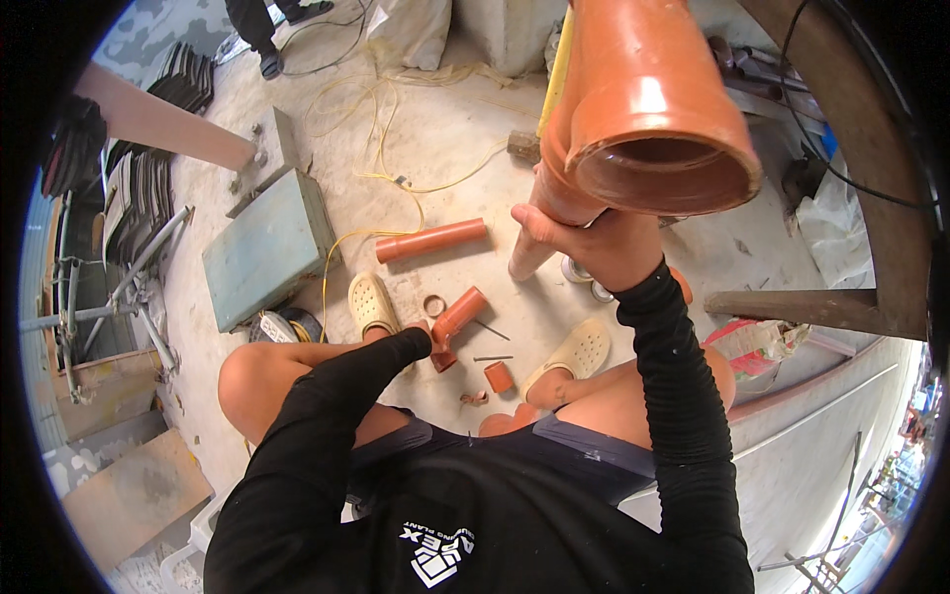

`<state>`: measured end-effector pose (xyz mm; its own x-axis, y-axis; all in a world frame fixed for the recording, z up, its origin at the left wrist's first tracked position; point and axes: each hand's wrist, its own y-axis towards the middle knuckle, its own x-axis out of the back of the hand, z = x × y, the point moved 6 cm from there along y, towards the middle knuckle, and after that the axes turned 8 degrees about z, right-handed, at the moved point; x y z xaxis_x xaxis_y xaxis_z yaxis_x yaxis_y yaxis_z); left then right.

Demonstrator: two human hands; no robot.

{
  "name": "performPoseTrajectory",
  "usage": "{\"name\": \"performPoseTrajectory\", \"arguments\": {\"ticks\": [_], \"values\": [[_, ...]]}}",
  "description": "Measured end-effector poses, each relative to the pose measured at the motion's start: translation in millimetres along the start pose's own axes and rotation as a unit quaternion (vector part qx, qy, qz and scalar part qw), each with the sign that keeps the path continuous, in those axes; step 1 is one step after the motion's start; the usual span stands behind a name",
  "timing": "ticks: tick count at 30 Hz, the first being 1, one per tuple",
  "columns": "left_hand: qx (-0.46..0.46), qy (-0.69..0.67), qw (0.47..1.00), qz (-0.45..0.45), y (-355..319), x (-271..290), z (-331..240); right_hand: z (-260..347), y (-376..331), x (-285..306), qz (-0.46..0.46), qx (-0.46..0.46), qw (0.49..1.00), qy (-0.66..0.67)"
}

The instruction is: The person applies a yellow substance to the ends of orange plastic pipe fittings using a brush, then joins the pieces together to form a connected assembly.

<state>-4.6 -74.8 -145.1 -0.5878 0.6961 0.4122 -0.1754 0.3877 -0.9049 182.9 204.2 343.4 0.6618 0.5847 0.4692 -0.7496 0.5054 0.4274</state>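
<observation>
A large orange pipe fitting [643, 89], with a wide socket mouth facing me, rises at the upper right. My right hand [604, 243] is wrapped around its narrower part below the mouth, thumb on the left side. Low between my knees, my left hand [416, 329] is at a smaller orange branched pipe fitting [461, 311]; the sleeve hides most of its fingers, so its grip is unclear. A straight orange pipe [431, 241] lies on the floor beyond. Close by are a ring [433, 305], a short orange pipe piece [498, 376] and a thin metal rod [492, 357].
At the left stands a grey-blue box [269, 249], with a yellow cord [381, 178] trailing past it. A wooden frame [792, 305] borders the right side. Small cans [576, 270] stand below the raised fitting. Another person's legs [255, 30] show at the far left.
</observation>
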Motion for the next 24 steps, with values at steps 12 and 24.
{"name": "performPoseTrajectory", "arguments": {"ticks": [12, 24], "values": [[-0.603, -0.186, 0.747, -0.209, -307, 335, -197, -43, 2, -14, 0.019, -0.076, 0.993, 0.087], [-0.606, -0.180, 0.709, -0.313, -363, 336, -228, -60, -25, -20, 0.083, -0.073, 0.994, 0.005]]}}
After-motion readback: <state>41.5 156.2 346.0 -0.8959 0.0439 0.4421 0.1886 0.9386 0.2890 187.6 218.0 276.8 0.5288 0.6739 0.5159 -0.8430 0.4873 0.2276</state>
